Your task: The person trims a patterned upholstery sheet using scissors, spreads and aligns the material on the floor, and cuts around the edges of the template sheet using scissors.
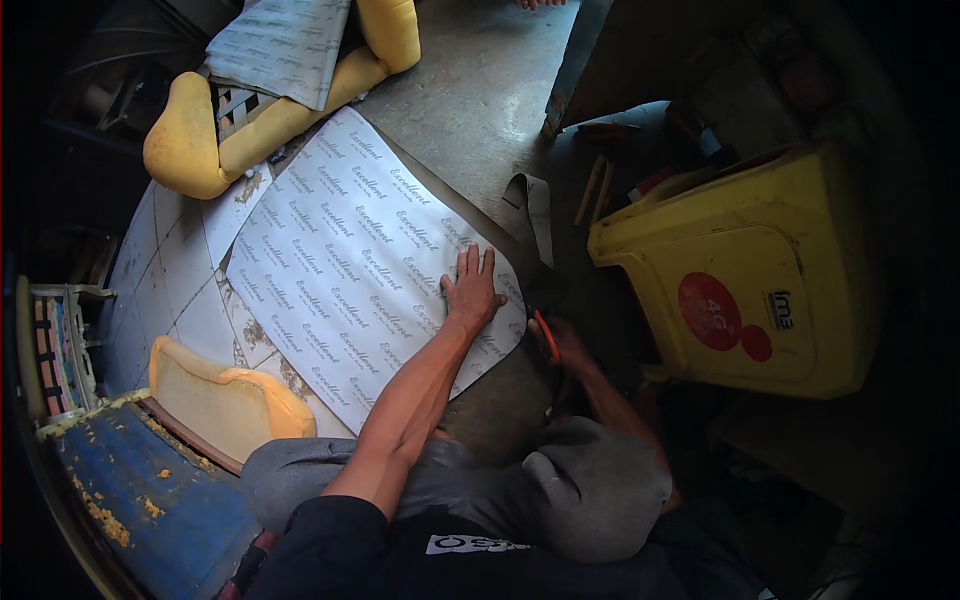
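A large white sheet (330, 250) with repeating grey print lies spread on the floor in front of me, its right end cut to a rounded edge. My left hand (472, 290) rests flat on it near that end, fingers spread. Just beyond the edge, my right hand (570, 348) is closed round orange-handled scissors (545, 337). The blades are hard to make out in the shade by the sheet's rim. A narrow curled strip (538, 215) lies on the dark floor past the rounded end.
A yellow plastic bin (760, 260) stands at the right. Yellow foam padding (300, 120) on a frame, draped with another printed sheet (280, 50), sits at the far left. Nearer left are a curved foam-edged panel (215, 390) and a worn blue panel (150, 490) with foam scraps.
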Demonstrator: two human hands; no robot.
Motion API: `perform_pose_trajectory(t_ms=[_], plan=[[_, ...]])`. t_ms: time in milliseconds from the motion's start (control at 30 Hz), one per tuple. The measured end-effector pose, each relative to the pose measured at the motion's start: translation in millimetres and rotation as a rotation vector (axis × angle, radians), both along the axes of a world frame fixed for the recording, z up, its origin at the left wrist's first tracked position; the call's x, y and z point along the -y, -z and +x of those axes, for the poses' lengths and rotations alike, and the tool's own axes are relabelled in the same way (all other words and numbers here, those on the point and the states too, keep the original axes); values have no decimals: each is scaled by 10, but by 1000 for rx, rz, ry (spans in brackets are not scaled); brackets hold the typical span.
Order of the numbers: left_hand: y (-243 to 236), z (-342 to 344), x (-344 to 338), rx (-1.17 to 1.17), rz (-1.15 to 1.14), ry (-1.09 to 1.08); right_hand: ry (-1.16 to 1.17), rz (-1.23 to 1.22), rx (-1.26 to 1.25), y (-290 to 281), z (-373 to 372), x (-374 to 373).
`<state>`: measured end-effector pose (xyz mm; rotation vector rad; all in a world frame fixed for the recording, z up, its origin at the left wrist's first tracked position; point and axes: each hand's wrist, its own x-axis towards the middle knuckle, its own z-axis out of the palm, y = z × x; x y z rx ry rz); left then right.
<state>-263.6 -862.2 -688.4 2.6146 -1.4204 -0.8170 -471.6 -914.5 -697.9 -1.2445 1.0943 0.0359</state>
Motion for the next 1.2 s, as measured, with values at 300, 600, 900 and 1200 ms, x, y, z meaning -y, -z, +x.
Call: perform_pose_trajectory(t_ms=[300, 600, 900, 1200], plan=[[1, 11, -15, 0, -10, 1, -81, -96, -69, 94, 60, 154], [31, 3, -6, 7, -36, -9, -172, -198, -107, 27, 169, 288], [16, -8, -9, 18, -23, -21, -152, -228, -17, 142, 124, 264], [-11, -6, -13, -7, -22, -31, -269, -306, -9, 103, 205, 427]])
